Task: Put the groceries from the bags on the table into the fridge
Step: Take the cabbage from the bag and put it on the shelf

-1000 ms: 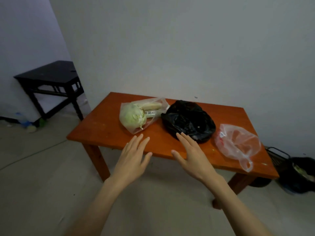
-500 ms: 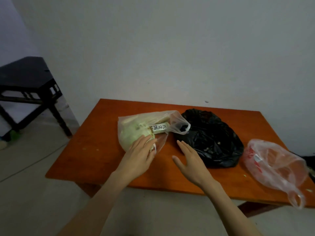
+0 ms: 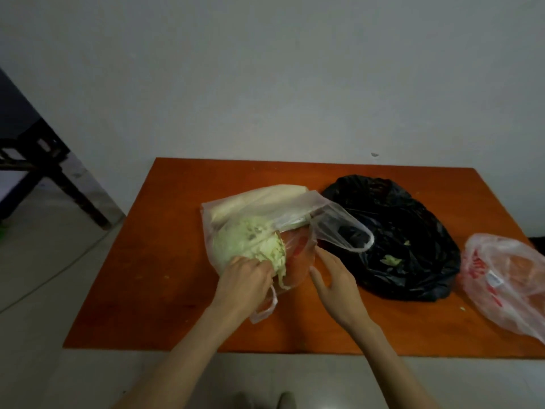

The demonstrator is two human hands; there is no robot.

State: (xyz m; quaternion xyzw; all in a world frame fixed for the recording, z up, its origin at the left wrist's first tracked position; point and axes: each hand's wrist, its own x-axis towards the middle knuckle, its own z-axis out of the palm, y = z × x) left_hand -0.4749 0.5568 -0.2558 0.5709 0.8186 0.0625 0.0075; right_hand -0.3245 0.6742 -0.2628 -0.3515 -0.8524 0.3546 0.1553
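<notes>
Three bags lie on the orange table (image 3: 147, 290). A clear plastic bag (image 3: 265, 208) at the middle holds a pale green cabbage (image 3: 247, 243) and a long white vegetable (image 3: 259, 196). My left hand (image 3: 244, 278) grips the cabbage at its near side, inside the bag's mouth. My right hand (image 3: 333, 278) has straight fingers touching the bag's open edge just right of the cabbage. A black bag (image 3: 398, 237) sits to the right, and a clear bag with red print (image 3: 507, 278) lies at the far right.
A white wall stands right behind the table. A dark wooden table (image 3: 35, 160) is at the left, on a pale tiled floor (image 3: 44, 290). The fridge is out of view.
The view has drawn closer to the table. My left hand has gone from resting on the clear bag to gripping the cabbage inside it. My right hand has moved left to the bag's opening.
</notes>
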